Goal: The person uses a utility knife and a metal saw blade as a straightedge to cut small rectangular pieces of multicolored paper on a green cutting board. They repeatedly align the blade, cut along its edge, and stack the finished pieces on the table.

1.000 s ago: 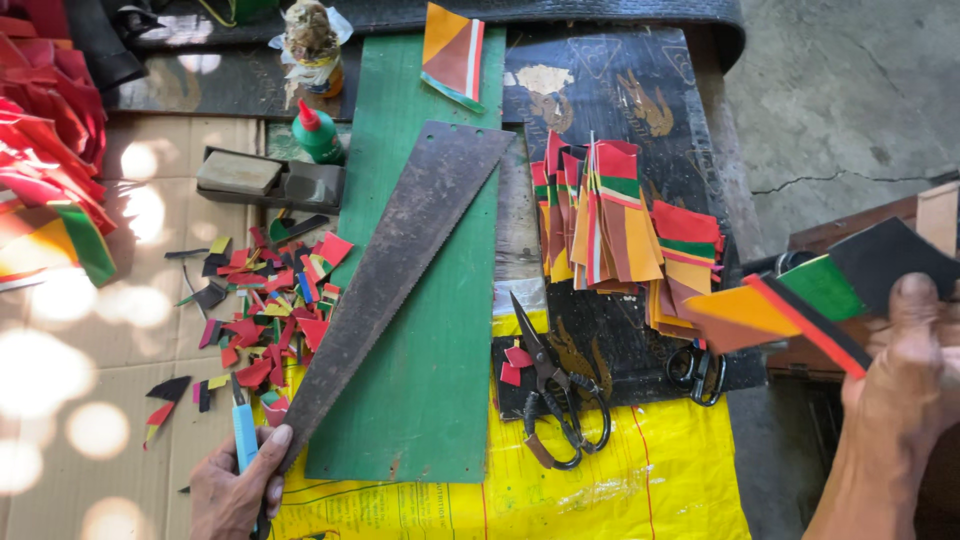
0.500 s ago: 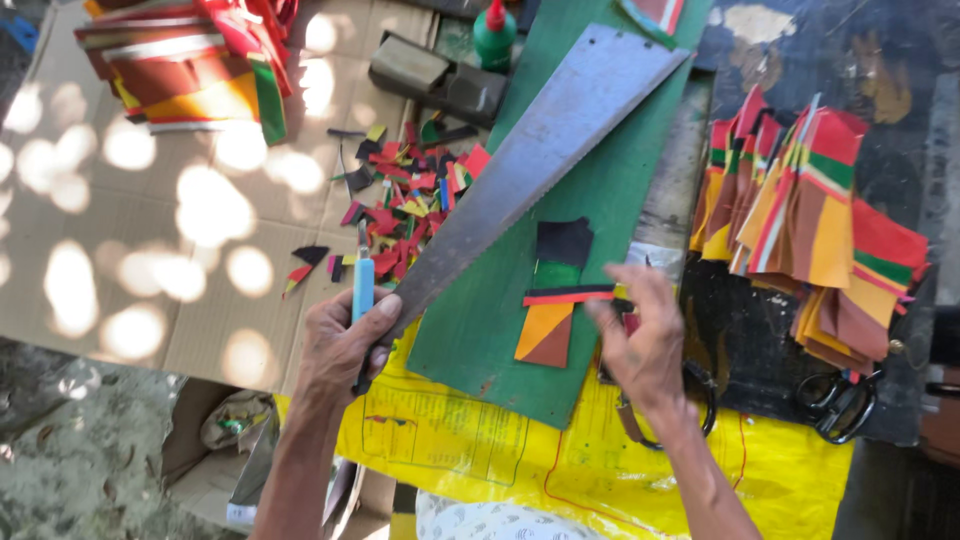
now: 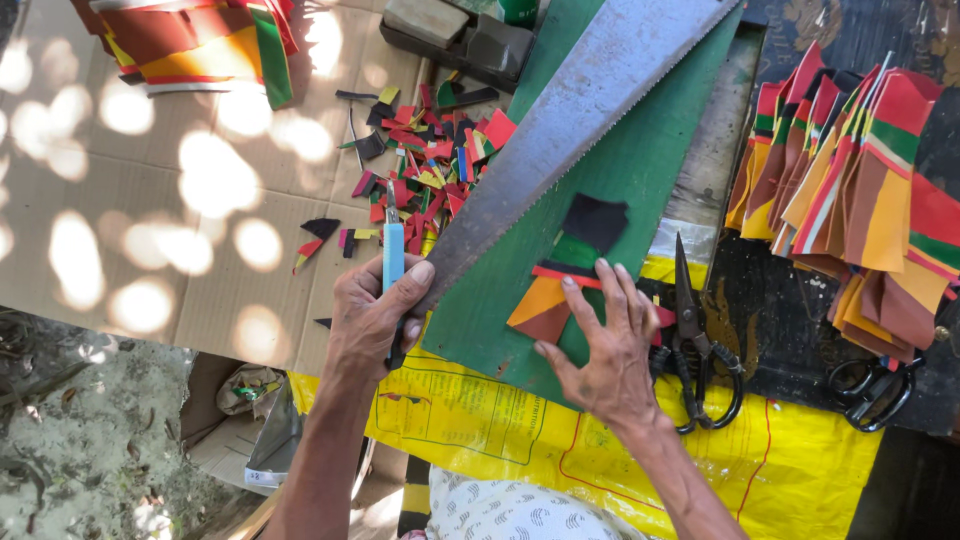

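Observation:
My left hand (image 3: 372, 315) grips a light-blue utility knife (image 3: 392, 250) with its blade pointing away from me, and rests against the narrow end of a long metal saw blade (image 3: 580, 120) lying across a green cutting mat (image 3: 640, 170). My right hand (image 3: 605, 345) lies flat, fingers spread, on a multicoloured piece (image 3: 560, 275) of black, green, red and orange sheet on the mat, just right of the saw blade.
A heap of small coloured offcuts (image 3: 425, 165) lies on cardboard (image 3: 150, 200). Stacks of striped cut pieces (image 3: 850, 190) sit at right. Black scissors (image 3: 690, 330) and a second pair (image 3: 875, 385) lie near a yellow sack (image 3: 620, 450). More striped sheets (image 3: 200, 40) are top left.
The camera has closed in on the mat. My right hand slid up onto the multicoloured piece and now presses it flat; my left hand keeps the knife at the saw blade's end.

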